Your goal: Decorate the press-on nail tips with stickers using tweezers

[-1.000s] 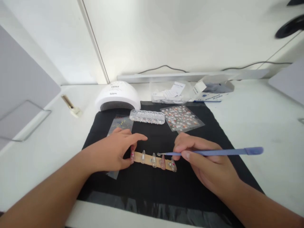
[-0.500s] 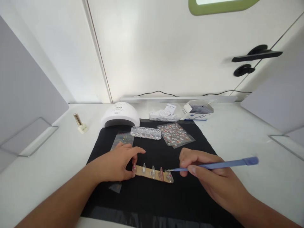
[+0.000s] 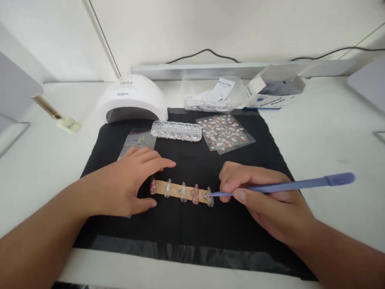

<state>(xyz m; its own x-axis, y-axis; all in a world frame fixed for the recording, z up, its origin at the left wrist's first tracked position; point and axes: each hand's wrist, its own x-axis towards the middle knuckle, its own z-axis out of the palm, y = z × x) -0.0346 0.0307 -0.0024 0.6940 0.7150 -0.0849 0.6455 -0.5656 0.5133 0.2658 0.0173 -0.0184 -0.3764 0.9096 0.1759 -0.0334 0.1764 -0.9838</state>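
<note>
A tan strip (image 3: 175, 188) lies on the black mat with several false nails fixed along it, some clear and some pink. At its left end is a pink false nail (image 3: 153, 186). My left hand (image 3: 132, 182) is beside that end, thumb and fingers apart, with no grip on the strip. Between thumb and fingers my right hand (image 3: 258, 192) holds blue tweezers (image 3: 288, 186). The thin tips reach the strip's right end, by the pink false nail (image 3: 195, 194) and the clear false nail (image 3: 209, 197). Whether the tips hold anything is too small to tell.
Behind the hands on the black mat (image 3: 186, 233) are a compartment case of gems (image 3: 176, 131), patterned sticker sheets (image 3: 225, 134) and another sheet (image 3: 138, 141). Farther back stand a white nail lamp (image 3: 132, 96), a clear tub (image 3: 213, 94) and an alcohol pad box (image 3: 273, 92). A polish bottle (image 3: 68, 123) is at left.
My left thumb has come away from the strip's left end, and the hand has spread. The tweezer tips have moved lower onto the strip's right end. The view has tilted down and closer.
</note>
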